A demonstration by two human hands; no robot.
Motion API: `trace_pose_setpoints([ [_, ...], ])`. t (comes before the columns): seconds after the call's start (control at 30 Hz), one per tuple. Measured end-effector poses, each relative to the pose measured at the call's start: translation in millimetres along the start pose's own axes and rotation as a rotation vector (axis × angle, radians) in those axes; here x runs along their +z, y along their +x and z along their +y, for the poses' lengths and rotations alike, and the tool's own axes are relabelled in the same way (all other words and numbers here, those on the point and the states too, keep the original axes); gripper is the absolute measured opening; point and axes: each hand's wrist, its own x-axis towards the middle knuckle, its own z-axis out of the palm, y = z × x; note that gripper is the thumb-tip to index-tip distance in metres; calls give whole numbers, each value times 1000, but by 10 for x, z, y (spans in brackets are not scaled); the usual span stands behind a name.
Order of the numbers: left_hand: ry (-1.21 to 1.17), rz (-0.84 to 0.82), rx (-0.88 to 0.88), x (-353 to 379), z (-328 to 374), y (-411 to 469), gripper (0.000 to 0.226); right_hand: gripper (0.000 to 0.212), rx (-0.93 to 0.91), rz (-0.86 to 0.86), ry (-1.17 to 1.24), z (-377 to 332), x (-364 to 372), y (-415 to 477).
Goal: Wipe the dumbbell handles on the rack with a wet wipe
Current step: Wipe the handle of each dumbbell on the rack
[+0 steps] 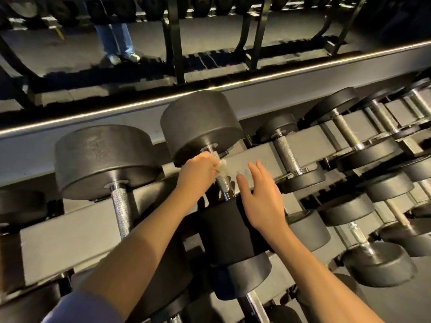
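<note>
Dumbbell handle (223,183): knurled steel, running from round black rubber head (200,122) toward camera.
Left hand (198,170): just below that head, clenching white wet wipe (221,165) round the handle.
Right hand (261,199): fingers spread, empty, farther from head.

Quick headcount: two hands, left hand (198,171) and right hand (261,197), and exactly one wet wipe (221,167), bunched in the left one. One middle dumbbell (223,184) runs between the hands. Left of the left hand I count two: one big dumbbell (105,159) plus a cut-off dumbbell (18,206) at the edge. Right of the right hand, two clear ones up top, a small dumbbell (285,155) and a farther dumbbell (345,129); past those it's too crowded to count. Beyond the hands, one pair of jeans legs (116,40).
</note>
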Motion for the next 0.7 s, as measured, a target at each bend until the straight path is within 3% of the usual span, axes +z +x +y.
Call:
trace_pose_setpoints([
  [0.17,-65,93,-79,13,-12,7,8,56,28,-12,32,18,-2,-8],
  [0.37,-220,-120,-107,-2,-74,-209,13,42,-9,27,63,-22,-36,-37],
  [0.5,-364,14,-74,-85,4,-231,11,40,16,-15,122,1,-39,-35],
  [0.6,-519,12,-142,-263,170,-195,10,38,34,-50,212,-2,-49,37],
  [0.7,-534,-10,-122,-398,299,-147,9,24,10,-86,467,-132,-126,154],
])
